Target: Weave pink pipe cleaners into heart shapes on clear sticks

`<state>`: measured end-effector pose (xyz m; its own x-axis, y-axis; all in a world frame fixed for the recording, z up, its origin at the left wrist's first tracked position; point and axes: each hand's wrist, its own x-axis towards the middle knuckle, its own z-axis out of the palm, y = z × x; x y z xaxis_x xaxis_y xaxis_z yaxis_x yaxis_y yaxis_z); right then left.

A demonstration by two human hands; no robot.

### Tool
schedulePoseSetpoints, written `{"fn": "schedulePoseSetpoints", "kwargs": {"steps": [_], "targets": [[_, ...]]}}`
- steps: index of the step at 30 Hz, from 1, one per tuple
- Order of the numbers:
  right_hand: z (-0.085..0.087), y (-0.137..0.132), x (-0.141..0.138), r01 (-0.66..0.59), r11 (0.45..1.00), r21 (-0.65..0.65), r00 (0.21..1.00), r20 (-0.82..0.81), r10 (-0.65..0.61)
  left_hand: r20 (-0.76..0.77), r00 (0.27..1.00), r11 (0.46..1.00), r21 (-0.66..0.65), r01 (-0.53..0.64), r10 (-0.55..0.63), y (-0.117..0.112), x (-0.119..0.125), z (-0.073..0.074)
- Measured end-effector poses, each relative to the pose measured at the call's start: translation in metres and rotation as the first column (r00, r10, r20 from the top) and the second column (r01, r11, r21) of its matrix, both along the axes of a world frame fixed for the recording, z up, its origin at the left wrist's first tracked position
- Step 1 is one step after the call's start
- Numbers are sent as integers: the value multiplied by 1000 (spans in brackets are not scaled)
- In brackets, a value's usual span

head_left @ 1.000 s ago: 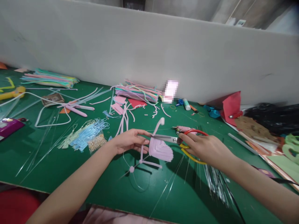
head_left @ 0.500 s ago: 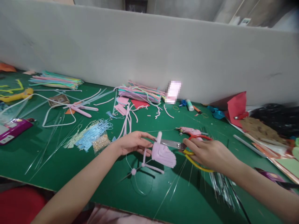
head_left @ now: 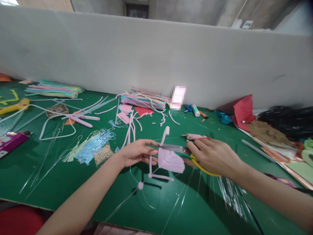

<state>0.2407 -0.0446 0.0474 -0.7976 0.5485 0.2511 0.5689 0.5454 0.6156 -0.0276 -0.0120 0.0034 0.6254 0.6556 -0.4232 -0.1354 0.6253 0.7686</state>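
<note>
My left hand (head_left: 141,152) pinches a pale pink pipe-cleaner piece (head_left: 171,160), a ridged fan-shaped panel with thin pink stems hanging below it. A loose pink end (head_left: 165,134) sticks up from its top and curls over. My right hand (head_left: 210,155) grips yellow-handled scissors (head_left: 204,168). Their blades (head_left: 173,148) lie across the base of that upright end, along the panel's top edge. Below the stems, a small pink ball (head_left: 140,185) sits on a thin clear rod. Part of the scissor handles is hidden behind my right fingers.
A pink glue gun (head_left: 194,136) lies just beyond my right hand. Pipe-cleaner bundles (head_left: 144,99) rest against the grey partition (head_left: 156,55). Blue tassels (head_left: 94,145) and a bag of gold beads (head_left: 103,154) lie left; clear rods (head_left: 230,195) lie right.
The scissor blades have come together and moved left onto the base of the upright pink end, which now bends over at its tip. The camera view has shifted slightly.
</note>
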Motion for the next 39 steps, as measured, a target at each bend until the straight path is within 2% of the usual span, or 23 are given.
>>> {"fn": "schedulePoseSetpoints", "kwargs": {"steps": [8,13,19,24,30,34,39], "targets": [[8,1,-4,103,987,-123,991,99,-91,-49,998,999,11,-35,36,2,-2,1],[9,4,-11,155,970,-189,985,108,-136,-51,999,999,32,-13,14,0,3,-1],[5,7,-17,121,982,-142,990,88,-110,23,1000,1000,15,-12,12,0,4,-2],[5,5,-16,56,998,-18,994,93,-54,26,999,1000,-4,-26,26,0,3,-3],[11,9,-20,23,991,129,992,122,-39,6,997,997,-4,-76,76,-1,5,1],[14,11,-23,-22,995,95,991,131,9,1,998,998,6,-64,64,-2,6,1],[11,13,-25,-6,1000,1,989,147,5,-1,999,998,40,-42,43,-2,6,-3]]}}
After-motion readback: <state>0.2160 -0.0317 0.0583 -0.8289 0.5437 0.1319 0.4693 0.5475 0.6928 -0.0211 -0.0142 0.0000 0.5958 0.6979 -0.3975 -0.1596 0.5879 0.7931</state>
